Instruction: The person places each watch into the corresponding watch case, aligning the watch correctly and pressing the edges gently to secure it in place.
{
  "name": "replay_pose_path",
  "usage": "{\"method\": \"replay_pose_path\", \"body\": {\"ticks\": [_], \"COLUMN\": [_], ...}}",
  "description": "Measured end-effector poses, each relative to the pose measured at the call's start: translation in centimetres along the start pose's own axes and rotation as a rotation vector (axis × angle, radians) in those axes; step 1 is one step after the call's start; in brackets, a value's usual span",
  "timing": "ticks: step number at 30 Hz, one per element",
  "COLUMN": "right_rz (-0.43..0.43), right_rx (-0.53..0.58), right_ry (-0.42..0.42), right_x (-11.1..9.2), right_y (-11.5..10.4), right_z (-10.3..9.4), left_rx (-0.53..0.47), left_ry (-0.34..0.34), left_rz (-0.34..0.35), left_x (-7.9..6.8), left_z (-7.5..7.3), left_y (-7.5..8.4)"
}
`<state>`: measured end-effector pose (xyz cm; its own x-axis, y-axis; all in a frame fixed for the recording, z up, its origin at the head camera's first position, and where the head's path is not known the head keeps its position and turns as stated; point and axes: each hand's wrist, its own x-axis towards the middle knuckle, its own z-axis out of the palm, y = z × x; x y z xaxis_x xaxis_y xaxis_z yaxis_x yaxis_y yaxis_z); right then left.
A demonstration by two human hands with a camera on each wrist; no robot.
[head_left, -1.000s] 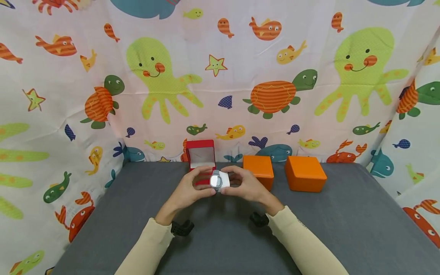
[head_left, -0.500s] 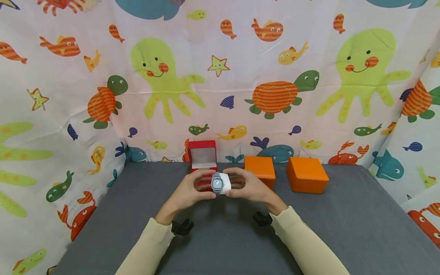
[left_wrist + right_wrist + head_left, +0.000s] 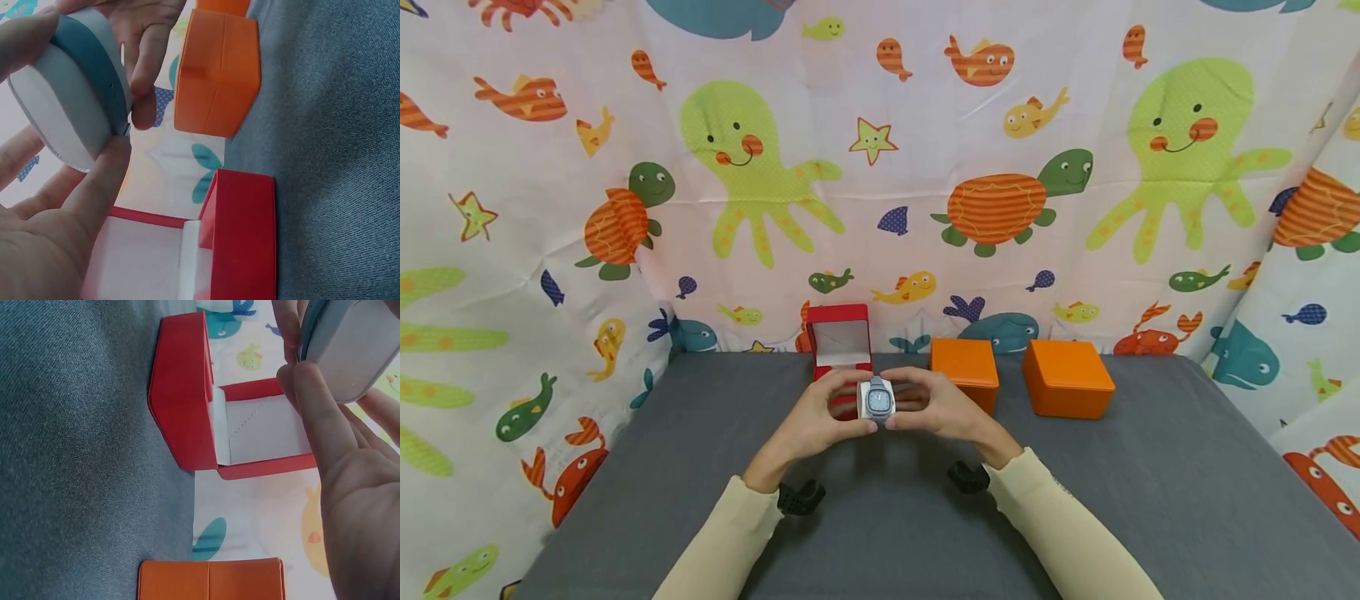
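Observation:
A wristwatch (image 3: 877, 401) with a squarish face and a blue-grey strap (image 3: 94, 69) is wrapped round a white cushion (image 3: 56, 112). Both hands hold it up between them, in front of the red box. My left hand (image 3: 816, 421) grips the cushion's left end with thumb and fingers. On the opposite end, my right hand (image 3: 943, 408) pinches it the same way. The red box (image 3: 839, 313) stands with its lid raised, showing a white lining; the hands partly hide its base in the head view. In the left wrist view the watch face is hidden.
Two orange boxes with lids down, one nearer (image 3: 964, 363) and one farther right (image 3: 1067, 379), stand beside the red box on the grey cloth (image 3: 880, 533). Behind hangs a white curtain (image 3: 895, 100) printed with sea animals.
The watch and cushion have turned, so the dial now faces the head camera with white showing on both sides. The hands have stayed nearly in place; the boxes have not moved.

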<state>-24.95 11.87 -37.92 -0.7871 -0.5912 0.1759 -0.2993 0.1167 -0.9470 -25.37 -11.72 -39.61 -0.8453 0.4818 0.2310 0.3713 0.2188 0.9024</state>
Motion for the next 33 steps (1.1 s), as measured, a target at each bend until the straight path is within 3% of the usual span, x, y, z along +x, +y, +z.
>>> {"method": "replay_pose_path", "body": {"ticks": [5, 11, 15, 22, 33], "right_rz": [0.014, 0.013, 0.017, -0.003, -0.097], "right_rx": [-0.01, -0.056, -0.071, -0.123, -0.212], "right_ry": [0.007, 0.012, 0.003, 0.012, 0.04], "right_x": [0.0, -0.1, 0.2, 0.9, 0.8], "right_y": [0.0, 0.0, 0.4, 2.9, 3.0], "right_z": [0.1, 0.0, 0.0, -0.2, 0.2], "left_rx": [0.044, 0.161, 0.226, 0.213, 0.075], "left_ry": [0.011, 0.038, 0.058, 0.067, 0.103], "left_rz": [0.024, 0.153, 0.202, 0.196, 0.133], "left_x": [-0.2, -1.0, -1.3, -1.2, -1.0], "left_z": [0.3, 0.8, 0.9, 1.1, 0.9], "left_y": [0.7, 3.7, 4.6, 4.5, 3.8]}}
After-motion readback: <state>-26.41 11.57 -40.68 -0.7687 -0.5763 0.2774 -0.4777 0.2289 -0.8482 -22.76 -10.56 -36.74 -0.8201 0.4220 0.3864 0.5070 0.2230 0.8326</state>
